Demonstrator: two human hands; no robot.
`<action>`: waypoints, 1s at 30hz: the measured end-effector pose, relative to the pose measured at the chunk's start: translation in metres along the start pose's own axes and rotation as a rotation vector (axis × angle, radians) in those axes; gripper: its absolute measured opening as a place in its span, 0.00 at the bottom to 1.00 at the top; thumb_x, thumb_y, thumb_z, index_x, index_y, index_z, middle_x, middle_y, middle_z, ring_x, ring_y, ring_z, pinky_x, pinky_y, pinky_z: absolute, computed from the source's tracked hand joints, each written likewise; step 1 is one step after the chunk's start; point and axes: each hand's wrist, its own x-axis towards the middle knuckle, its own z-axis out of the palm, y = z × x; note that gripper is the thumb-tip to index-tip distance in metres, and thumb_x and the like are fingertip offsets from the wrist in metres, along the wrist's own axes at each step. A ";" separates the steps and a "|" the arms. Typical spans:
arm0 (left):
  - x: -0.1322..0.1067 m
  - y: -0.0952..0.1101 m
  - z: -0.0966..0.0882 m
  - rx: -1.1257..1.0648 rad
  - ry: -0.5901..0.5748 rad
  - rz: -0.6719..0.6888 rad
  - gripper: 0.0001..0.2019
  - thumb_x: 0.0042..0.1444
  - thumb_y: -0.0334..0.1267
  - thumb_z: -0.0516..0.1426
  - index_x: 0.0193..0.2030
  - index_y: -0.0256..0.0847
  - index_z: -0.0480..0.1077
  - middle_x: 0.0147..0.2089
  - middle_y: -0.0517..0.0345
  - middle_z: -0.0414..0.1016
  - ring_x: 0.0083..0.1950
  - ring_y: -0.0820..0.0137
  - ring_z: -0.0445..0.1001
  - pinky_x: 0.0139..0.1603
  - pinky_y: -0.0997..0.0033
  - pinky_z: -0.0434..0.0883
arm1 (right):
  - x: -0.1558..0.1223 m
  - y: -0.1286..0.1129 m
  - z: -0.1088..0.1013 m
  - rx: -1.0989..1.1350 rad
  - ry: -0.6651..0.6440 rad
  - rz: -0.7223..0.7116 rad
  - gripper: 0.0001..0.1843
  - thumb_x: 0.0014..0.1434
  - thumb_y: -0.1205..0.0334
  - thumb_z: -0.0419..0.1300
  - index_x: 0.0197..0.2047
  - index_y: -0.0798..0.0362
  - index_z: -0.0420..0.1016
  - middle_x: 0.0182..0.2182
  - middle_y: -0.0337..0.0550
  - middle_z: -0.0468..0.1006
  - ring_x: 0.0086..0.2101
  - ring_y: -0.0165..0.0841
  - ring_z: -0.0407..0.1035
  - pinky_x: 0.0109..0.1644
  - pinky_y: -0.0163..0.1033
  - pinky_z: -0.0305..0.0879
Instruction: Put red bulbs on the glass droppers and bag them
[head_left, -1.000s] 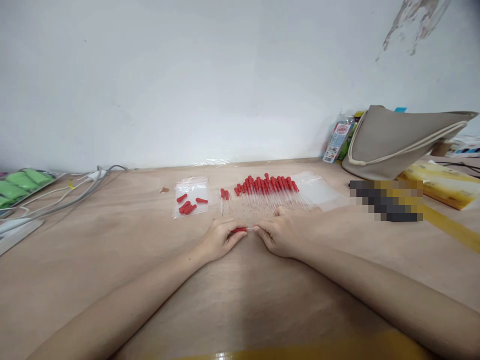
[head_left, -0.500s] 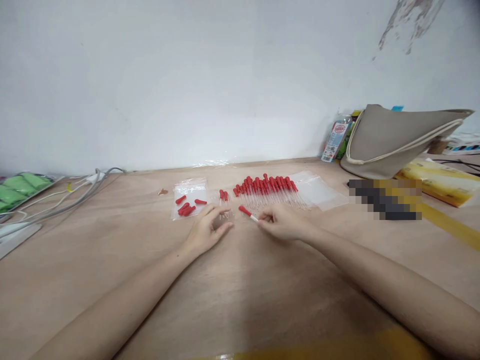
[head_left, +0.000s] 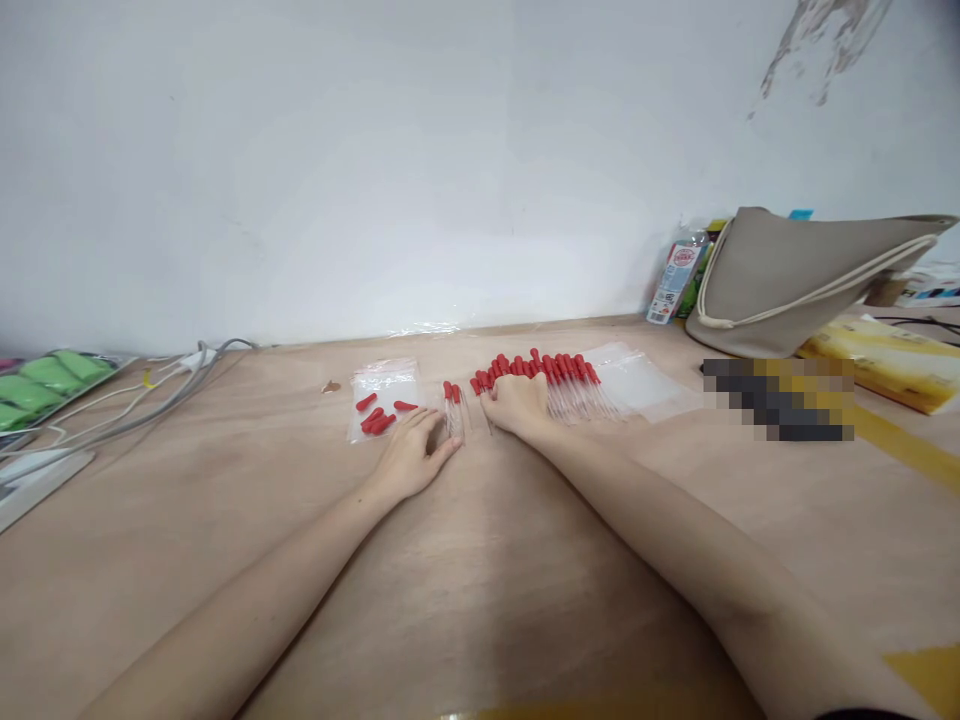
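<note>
A row of several glass droppers with red rubber bulbs (head_left: 559,380) lies side by side on the wooden table (head_left: 480,560). My right hand (head_left: 516,402) rests on the left end of that row, fingers curled over the droppers; what it holds is hidden. My left hand (head_left: 414,452) lies on the table with fingers loosely spread, its fingertips beside two separate droppers (head_left: 452,405). Just left of that hand, a clear zip bag (head_left: 382,398) holds several loose red bulbs.
An empty clear bag (head_left: 637,380) lies right of the dropper row. A grey tote bag (head_left: 795,280), yellow packs (head_left: 885,365) and a small packet (head_left: 679,280) stand at the right by the wall. Cables (head_left: 150,395) and green packs (head_left: 37,380) lie at the left.
My hands separated from a red-bulbed dropper held between them. My right hand carried it up to the left end of the row; my left hand moved up beside the two separate droppers.
</note>
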 end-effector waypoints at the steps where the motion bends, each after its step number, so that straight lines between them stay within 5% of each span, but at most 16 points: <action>1: 0.001 0.000 0.000 -0.001 -0.027 0.005 0.24 0.55 0.53 0.50 0.51 0.37 0.66 0.54 0.46 0.68 0.59 0.56 0.61 0.58 0.53 0.59 | 0.000 0.000 0.002 -0.011 0.002 0.000 0.15 0.55 0.58 0.50 0.28 0.57 0.74 0.29 0.51 0.77 0.33 0.38 0.69 0.45 0.45 0.47; 9: 0.011 0.003 -0.005 0.013 -0.199 0.032 0.27 0.57 0.53 0.47 0.57 0.37 0.59 0.60 0.47 0.62 0.65 0.56 0.51 0.62 0.46 0.48 | -0.006 -0.004 0.001 0.007 0.002 -0.040 0.15 0.56 0.53 0.48 0.32 0.52 0.72 0.29 0.43 0.77 0.33 0.36 0.69 0.44 0.44 0.46; 14: 0.014 -0.002 -0.017 0.079 -0.103 0.094 0.28 0.57 0.52 0.47 0.59 0.37 0.57 0.59 0.48 0.62 0.63 0.57 0.54 0.62 0.50 0.50 | -0.008 -0.016 0.002 -0.010 -0.054 -0.064 0.15 0.54 0.53 0.50 0.27 0.53 0.73 0.28 0.45 0.77 0.32 0.37 0.69 0.43 0.44 0.47; 18: 0.023 -0.029 -0.037 0.274 0.030 0.090 0.17 0.59 0.44 0.45 0.47 0.41 0.70 0.49 0.51 0.71 0.53 0.58 0.64 0.53 0.54 0.59 | -0.008 -0.025 0.001 -0.041 -0.080 -0.039 0.14 0.53 0.58 0.50 0.28 0.55 0.73 0.28 0.49 0.77 0.31 0.37 0.69 0.42 0.45 0.48; 22: 0.029 -0.058 -0.043 0.357 -0.001 0.070 0.14 0.57 0.40 0.47 0.42 0.44 0.73 0.47 0.53 0.71 0.48 0.59 0.66 0.49 0.57 0.62 | -0.006 -0.032 0.002 -0.065 -0.113 -0.025 0.11 0.52 0.62 0.51 0.28 0.56 0.73 0.29 0.51 0.77 0.30 0.37 0.69 0.43 0.46 0.47; 30: 0.030 -0.058 -0.028 0.276 -0.036 0.055 0.12 0.57 0.38 0.48 0.36 0.41 0.72 0.39 0.53 0.74 0.43 0.62 0.68 0.45 0.61 0.64 | -0.007 -0.035 0.001 -0.084 -0.121 0.012 0.11 0.53 0.69 0.49 0.31 0.58 0.72 0.30 0.52 0.77 0.33 0.38 0.69 0.44 0.46 0.46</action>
